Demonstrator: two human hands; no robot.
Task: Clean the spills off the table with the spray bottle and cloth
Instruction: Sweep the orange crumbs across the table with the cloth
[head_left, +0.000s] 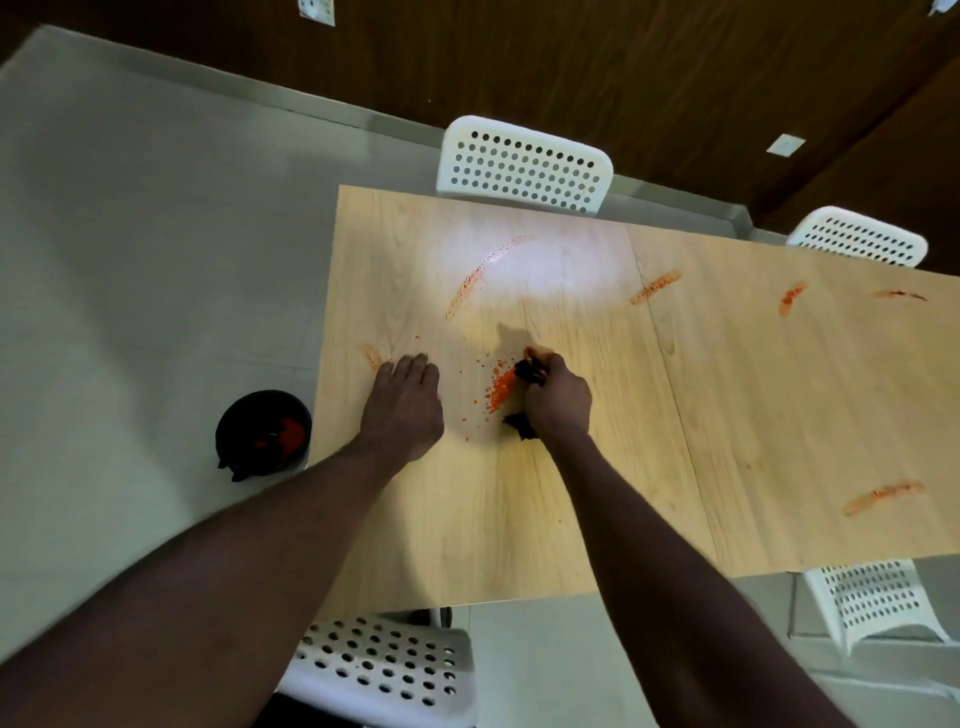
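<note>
The big light wooden bench has orange smears all over it (the longest one lies on the far side, in a bright shiny patch). Four white plastic chairs with round holes stand around it. A round black bucket sits on the floor by the bench's left side. The left hand lies flat on the bench, fingers straight. The right hand is curled tight round a small dark cloth, which touches a grainy orange spill.
</note>
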